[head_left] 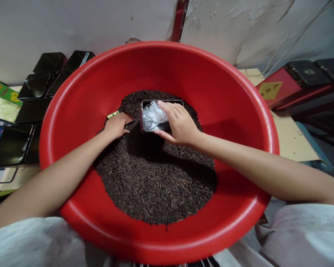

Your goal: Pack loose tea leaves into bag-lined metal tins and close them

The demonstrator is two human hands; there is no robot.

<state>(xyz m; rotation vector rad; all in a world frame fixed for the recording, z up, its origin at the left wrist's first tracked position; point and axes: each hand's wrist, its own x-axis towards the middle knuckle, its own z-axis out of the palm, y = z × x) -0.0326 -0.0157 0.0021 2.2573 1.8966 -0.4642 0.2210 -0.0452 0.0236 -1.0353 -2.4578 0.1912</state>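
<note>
Pale cloth (33, 241) lies nearest, at the lower corners, beside the near rim of a red basin (167, 250). The left forearm (64, 178) slants inward over the rim, and the right forearm (253, 168) reaches in from the other side, lower at the wrist than at the elbow.

Dark leaves (156, 189) heap across the basin's floor. Above them, the right hand (180, 124) is turned sideways, thumb along the near edge and fingers bent over the far rim of an open tin (142, 122). Its grip is spread to the tin's width and closed firmly on its right side. The tin's mouth faces up, showing crumpled clear plastic (154, 115) inside.

To its left, the left hand (117, 125) is palm down at the heap's edge, thumb pointing toward the tin. It covers a piece with a gold edge (113, 115); the fingers are mostly hidden, so I cannot tell whether that grip is clenched on it.

Beyond the left rim stand open black tins (12, 144). On the right, a red box (278, 87) stands near a pale surface (293, 139). A stained wall (219, 33) rises behind.
</note>
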